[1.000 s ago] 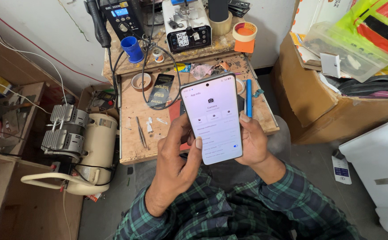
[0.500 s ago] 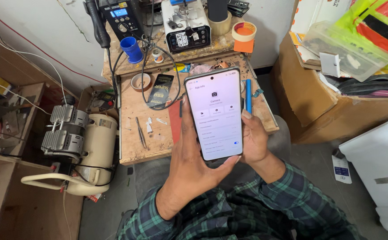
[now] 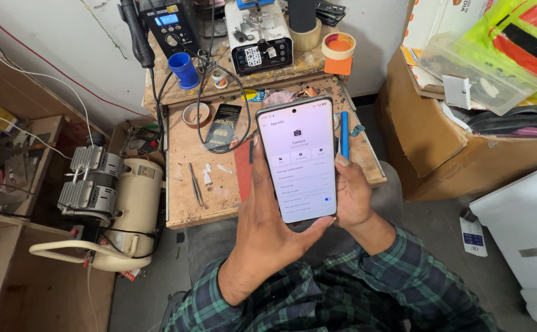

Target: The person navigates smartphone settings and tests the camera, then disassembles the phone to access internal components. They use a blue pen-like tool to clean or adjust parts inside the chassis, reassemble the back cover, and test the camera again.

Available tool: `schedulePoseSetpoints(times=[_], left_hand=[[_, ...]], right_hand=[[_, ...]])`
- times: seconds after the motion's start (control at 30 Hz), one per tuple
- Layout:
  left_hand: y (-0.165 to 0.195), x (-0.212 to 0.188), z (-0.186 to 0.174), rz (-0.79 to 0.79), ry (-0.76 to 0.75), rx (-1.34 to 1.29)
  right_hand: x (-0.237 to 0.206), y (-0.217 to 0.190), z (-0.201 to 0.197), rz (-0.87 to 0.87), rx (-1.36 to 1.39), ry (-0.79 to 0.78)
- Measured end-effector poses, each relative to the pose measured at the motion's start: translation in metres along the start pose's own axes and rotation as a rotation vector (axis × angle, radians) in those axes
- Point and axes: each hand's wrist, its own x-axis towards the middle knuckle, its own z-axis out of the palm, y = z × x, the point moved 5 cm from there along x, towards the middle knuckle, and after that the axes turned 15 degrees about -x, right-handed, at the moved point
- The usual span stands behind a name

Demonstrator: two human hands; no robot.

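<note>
My left thumb has come off the screen since a second ago; now my left hand (image 3: 268, 215) and right hand (image 3: 351, 197) both grip the phone (image 3: 298, 161) by its long edges, upright above the table (image 3: 219, 184), left palm under its base.

The smartphone (image 3: 298, 161) hides most fingers of both hands and part of the wooden workbench (image 3: 201, 203).
</note>
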Motion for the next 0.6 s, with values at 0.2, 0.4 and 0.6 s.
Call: schedulePoseSetpoints(times=[0.2, 0.4, 0.6], left_hand=[[-0.03, -0.033, -0.006, 0.024, 0.005, -0.002], [-0.055, -0.056, -0.006, 0.041, 0.015, -0.021], [-0.05, -0.054, -0.008, 0.057, 0.019, -0.104]], right_hand=[[-0.013, 0.048, -0.007, 0.004, 0.027, -0.016], [-0.02, 0.073, -0.022, -0.004, -0.014, 0.016], [-0.022, 0.077, -0.032, 0.06, 0.02, 0.207]])
